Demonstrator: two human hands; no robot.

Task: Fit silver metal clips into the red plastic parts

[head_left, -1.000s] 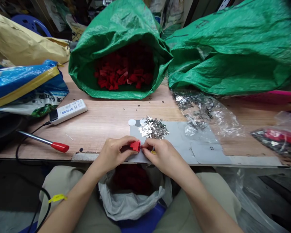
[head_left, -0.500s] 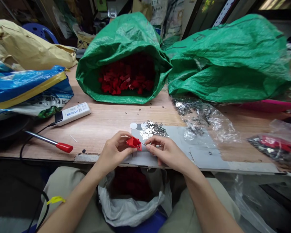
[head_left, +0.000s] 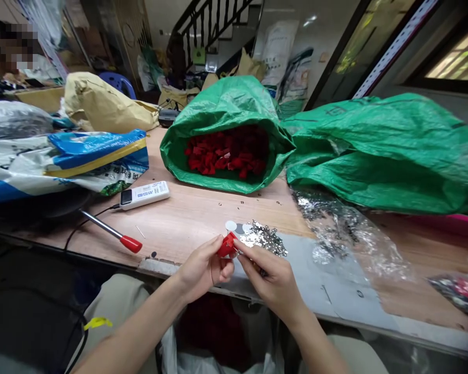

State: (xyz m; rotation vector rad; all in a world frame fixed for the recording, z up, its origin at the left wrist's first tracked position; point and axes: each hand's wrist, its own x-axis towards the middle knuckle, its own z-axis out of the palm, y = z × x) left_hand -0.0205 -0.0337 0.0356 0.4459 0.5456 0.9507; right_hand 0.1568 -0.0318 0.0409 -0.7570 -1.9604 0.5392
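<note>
My left hand (head_left: 205,270) grips a small red plastic part (head_left: 226,246) between thumb and fingers, over the front edge of the table. Against the part's right side is my right hand (head_left: 271,275), its thumb and forefinger pinched on a thin metal piece (head_left: 237,252). The fingers mostly cover that piece, so I cannot tell its exact kind. Just behind the hands lies a pile of small shiny metal pieces (head_left: 265,238) on a grey sheet (head_left: 308,275).
A green sack (head_left: 226,98) lies open with many red parts inside; another green sack (head_left: 386,150) is beside it. Left are a white device (head_left: 145,195) and a red-handled lever (head_left: 130,243). A clear plastic bag (head_left: 359,239) lies right. A person (head_left: 8,49) is far left.
My view has tilted upward, showing more of the room. The red part has been turned in my left hand, and my right hand has come right up against it with the metal piece.
</note>
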